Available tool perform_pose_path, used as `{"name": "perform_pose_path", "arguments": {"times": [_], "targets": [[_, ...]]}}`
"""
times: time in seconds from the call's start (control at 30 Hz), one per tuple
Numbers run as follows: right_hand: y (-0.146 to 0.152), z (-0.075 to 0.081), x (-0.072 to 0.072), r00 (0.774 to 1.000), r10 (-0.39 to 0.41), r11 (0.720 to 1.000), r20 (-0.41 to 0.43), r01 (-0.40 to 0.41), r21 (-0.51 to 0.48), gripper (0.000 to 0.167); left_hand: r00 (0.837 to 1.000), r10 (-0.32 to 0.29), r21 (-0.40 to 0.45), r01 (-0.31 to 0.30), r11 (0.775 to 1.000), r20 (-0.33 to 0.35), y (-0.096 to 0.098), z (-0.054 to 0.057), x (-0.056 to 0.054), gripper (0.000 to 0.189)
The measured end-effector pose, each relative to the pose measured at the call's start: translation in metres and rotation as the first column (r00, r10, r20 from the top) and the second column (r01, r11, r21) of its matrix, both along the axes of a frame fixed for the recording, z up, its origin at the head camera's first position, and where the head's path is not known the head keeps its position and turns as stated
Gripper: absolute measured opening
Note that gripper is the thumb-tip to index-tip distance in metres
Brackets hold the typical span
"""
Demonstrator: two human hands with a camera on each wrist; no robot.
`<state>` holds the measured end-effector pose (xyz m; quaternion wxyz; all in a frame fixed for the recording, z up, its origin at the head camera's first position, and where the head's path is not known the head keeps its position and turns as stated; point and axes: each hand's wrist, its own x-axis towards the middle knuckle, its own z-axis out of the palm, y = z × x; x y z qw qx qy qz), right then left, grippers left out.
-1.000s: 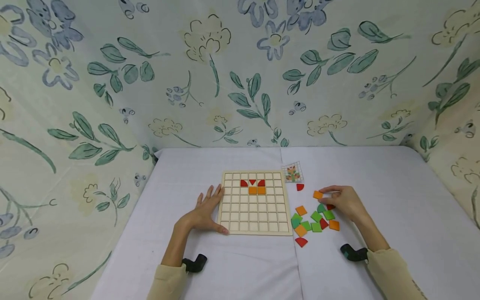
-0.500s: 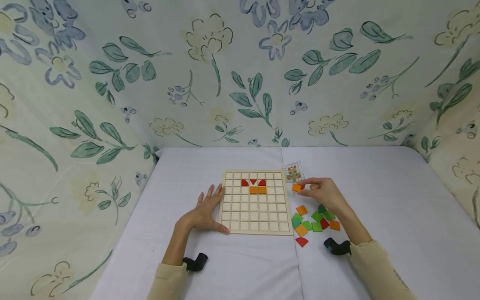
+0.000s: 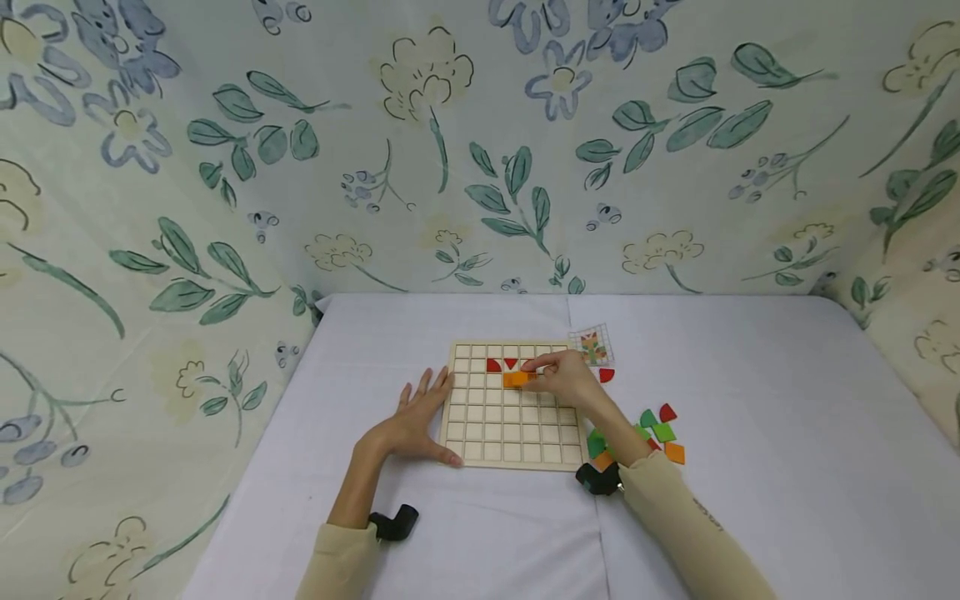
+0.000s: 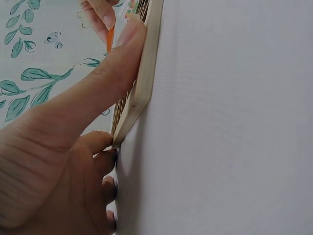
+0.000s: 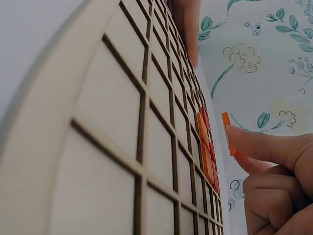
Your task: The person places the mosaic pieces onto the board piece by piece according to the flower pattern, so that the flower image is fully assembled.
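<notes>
My right hand [image 3: 568, 377] pinches an orange square tile [image 5: 228, 133] between thumb and fingertips, held above the wooden grid board [image 3: 491, 454]. In the right wrist view a gap shows between this tile and the board. Below it, a row of orange tiles [image 5: 204, 152] sits in the grid, with red pieces [image 3: 493, 365] in the row behind. My left hand [image 3: 412, 427] rests against the board's left side, fingers spread, the thumb [image 4: 105, 78] on its near left corner. Part of the orange row is hidden by my right hand and tile.
Right of the board lie loose green, red and orange pieces [image 3: 663, 432], partly covered by my right forearm. A pattern card [image 3: 600, 354] lies by the board's far right corner, with a red quarter-round piece [image 3: 607, 375] just below it. White cloth [image 3: 757, 400] covers the table.
My right hand has carried the orange tile left, from the loose pieces past the card to over the board. My left hand has stayed at the board's edge.
</notes>
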<state>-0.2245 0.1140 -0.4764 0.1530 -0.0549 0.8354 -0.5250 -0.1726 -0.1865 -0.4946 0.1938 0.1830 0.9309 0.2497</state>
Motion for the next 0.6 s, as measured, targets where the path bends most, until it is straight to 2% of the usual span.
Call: {"name": "perform_pose_path", "arguments": {"times": [0.13,0.3,0.6], "targets": [[-0.016,-0.003,-0.003,1.000,0.000,1.000,-0.013,0.000,0.002,0.025,1.000,-0.003,0.003,0.003,1.000,0.000,0.000,0.000,0.000,0.141],[-0.027,-0.003,-0.004,1.000,-0.017,0.999,-0.013,0.018,0.051,0.022,1.000,0.002,0.006,-0.002,1.000,0.007,0.000,0.001,0.000,0.141],[-0.035,-0.006,-0.010,0.999,-0.024,0.998,0.021,0.023,0.059,0.026,1.000,0.009,-0.009,-0.009,1.000,0.008,0.000,0.000,-0.001,0.141]]}}
